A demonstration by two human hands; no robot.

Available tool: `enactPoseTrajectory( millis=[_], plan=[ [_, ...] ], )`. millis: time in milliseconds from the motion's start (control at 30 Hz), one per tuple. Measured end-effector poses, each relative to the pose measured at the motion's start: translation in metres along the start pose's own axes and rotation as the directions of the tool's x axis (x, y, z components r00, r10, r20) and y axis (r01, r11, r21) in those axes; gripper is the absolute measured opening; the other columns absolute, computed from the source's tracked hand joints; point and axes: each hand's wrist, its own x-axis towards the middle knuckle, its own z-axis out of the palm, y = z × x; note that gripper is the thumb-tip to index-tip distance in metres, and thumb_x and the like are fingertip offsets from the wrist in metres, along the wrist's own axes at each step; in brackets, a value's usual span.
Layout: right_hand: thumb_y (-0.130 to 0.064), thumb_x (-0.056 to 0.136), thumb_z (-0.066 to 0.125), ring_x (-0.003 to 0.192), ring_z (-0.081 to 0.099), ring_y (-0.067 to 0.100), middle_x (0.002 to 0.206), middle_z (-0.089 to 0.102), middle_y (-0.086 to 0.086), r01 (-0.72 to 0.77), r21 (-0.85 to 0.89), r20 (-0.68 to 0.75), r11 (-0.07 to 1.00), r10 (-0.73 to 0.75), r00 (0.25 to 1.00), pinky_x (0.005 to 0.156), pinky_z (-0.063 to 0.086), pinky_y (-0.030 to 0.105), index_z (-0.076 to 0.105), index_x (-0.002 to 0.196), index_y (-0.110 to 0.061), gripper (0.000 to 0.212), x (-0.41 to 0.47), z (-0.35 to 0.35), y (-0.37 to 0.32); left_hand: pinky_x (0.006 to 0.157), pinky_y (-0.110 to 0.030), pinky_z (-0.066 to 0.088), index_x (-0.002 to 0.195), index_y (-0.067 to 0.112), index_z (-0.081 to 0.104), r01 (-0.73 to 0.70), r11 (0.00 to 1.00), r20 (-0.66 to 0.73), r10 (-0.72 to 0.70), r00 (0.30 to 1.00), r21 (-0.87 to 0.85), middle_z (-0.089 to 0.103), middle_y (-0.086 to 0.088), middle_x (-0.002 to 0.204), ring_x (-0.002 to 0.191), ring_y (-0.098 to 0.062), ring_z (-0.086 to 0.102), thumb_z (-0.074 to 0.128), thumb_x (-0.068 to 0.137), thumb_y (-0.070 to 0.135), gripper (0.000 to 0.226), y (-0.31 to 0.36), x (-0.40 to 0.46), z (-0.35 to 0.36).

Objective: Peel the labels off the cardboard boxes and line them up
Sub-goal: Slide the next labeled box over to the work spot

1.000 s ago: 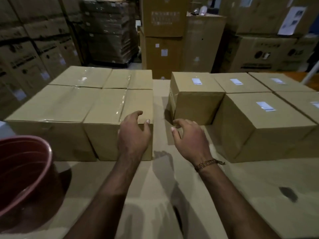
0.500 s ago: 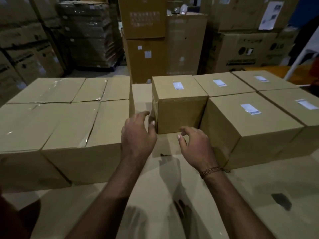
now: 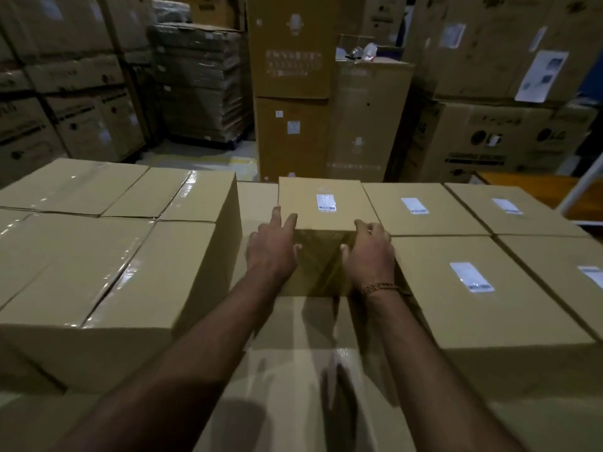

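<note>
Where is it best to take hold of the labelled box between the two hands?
Probably by its two side walls, from the near side. The box has flat vertical sides, the left one free; the left hand and right hand already flank its near corners. Its neighbour crowds the right.

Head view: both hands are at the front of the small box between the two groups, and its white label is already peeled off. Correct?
Not quite. The head view shows the white label still stuck on top of the small box. The left hand and right hand are at its front, as stated.
</note>
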Motion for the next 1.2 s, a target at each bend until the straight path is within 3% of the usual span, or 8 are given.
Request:
enactPoseTrajectory(
  millis=[167, 300, 467, 600, 767, 900, 1067, 1200],
  plan=[
    [-0.04, 0.104, 0.061, 0.15, 0.029, 0.037, 0.165, 0.027, 0.024, 0.013, -0.307, 0.086, 0.952, 0.014, 0.996, 0.121, 0.031, 0.045, 0.027, 0.165, -0.026, 0.071, 0.042, 0.027, 0.009, 0.097, -0.05, 0.057, 0.163, 0.038, 0.017, 0.025, 1.0, 0.14, -0.023, 0.99, -0.014, 0.003, -0.008, 0.175, 0.133, -0.036, 0.054, 0.073, 0.094, 0.043, 0.089, -0.007, 0.035, 0.025],
    [-0.039, 0.105, 0.056, 0.144, 0.035, 0.038, 0.149, 0.05, 0.019, 0.075, -0.406, 0.063, 0.911, -0.054, 0.997, 0.116, 0.031, 0.047, 0.046, 0.152, -0.032, 0.048, 0.057, 0.043, 0.008, 0.112, -0.053, 0.048, 0.16, 0.041, 0.032, 0.045, 0.976, 0.119, -0.02, 0.993, -0.212, 0.013, -0.002, 0.175, 0.149, -0.035, 0.039, 0.065, 0.1, 0.016, 0.074, -0.021, 0.045, 0.042],
    [-0.038, 0.099, 0.066, 0.119, 0.046, 0.033, 0.122, 0.054, 0.011, 0.11, -0.328, -0.027, 0.938, -0.126, 0.992, 0.102, 0.038, 0.044, 0.065, 0.121, -0.029, 0.023, 0.058, 0.045, 0.005, 0.122, -0.052, 0.037, 0.157, 0.033, 0.044, 0.081, 0.935, 0.096, -0.051, 0.994, -0.346, 0.024, -0.003, 0.172, 0.154, -0.031, 0.033, 0.061, 0.098, -0.001, 0.07, -0.039, 0.047, 0.04],
    [-0.05, 0.092, 0.076, 0.117, 0.049, 0.031, 0.127, 0.047, 0.01, 0.131, -0.212, 0.014, 0.968, -0.131, 0.991, 0.104, 0.042, 0.045, 0.065, 0.12, -0.027, 0.038, 0.054, 0.041, 0.01, 0.125, -0.049, 0.033, 0.155, 0.031, 0.047, 0.076, 0.914, 0.095, -0.041, 0.995, -0.399, 0.026, -0.003, 0.171, 0.154, -0.029, 0.033, 0.059, 0.097, -0.008, 0.071, -0.055, 0.04, 0.033],
    [-0.04, 0.097, 0.076, 0.121, 0.048, 0.029, 0.129, 0.046, 0.007, 0.133, -0.017, 0.075, 0.991, -0.131, 0.988, 0.102, 0.051, 0.044, 0.078, 0.118, -0.023, 0.027, 0.043, 0.031, 0.009, 0.12, -0.029, 0.023, 0.157, 0.023, 0.046, 0.109, 0.884, 0.089, -0.077, 0.993, -0.455, 0.022, -0.002, 0.172, 0.156, -0.026, 0.028, 0.048, 0.104, -0.007, 0.061, -0.046, 0.02, 0.024],
    [-0.039, 0.097, 0.076, 0.128, 0.049, 0.034, 0.147, 0.04, 0.009, 0.12, -0.025, 0.127, 0.992, -0.116, 0.985, 0.106, 0.048, 0.044, 0.081, 0.107, -0.024, 0.019, 0.034, 0.019, 0.01, 0.121, -0.031, 0.024, 0.155, 0.023, 0.049, 0.109, 0.879, 0.094, -0.073, 0.993, -0.465, 0.025, -0.003, 0.171, 0.155, -0.026, 0.03, 0.053, 0.102, -0.005, 0.06, -0.05, 0.005, 0.014],
    [-0.042, 0.096, 0.075, 0.12, 0.056, 0.032, 0.123, 0.052, 0.002, 0.136, -0.027, 0.163, 0.99, -0.13, 0.978, 0.101, 0.049, 0.05, 0.079, 0.1, -0.027, 0.016, 0.012, 0.012, 0.009, 0.112, -0.017, 0.024, 0.152, 0.018, 0.054, 0.116, 0.867, 0.097, -0.079, 0.992, -0.485, 0.03, -0.009, 0.169, 0.151, -0.025, 0.038, 0.052, 0.102, -0.007, 0.056, -0.049, -0.02, 0.002],
    [-0.043, 0.092, 0.08, 0.113, 0.061, 0.028, 0.113, 0.059, 0.0, 0.151, -0.036, 0.201, 0.988, -0.141, 0.969, 0.1, 0.053, 0.046, 0.08, 0.095, -0.027, 0.017, -0.006, -0.006, 0.012, 0.124, -0.037, 0.029, 0.151, 0.023, 0.055, 0.112, 0.896, 0.1, -0.076, 0.992, -0.43, 0.032, -0.008, 0.168, 0.152, -0.03, 0.036, 0.055, 0.102, -0.003, 0.055, -0.044, -0.048, -0.004]
  ],
)
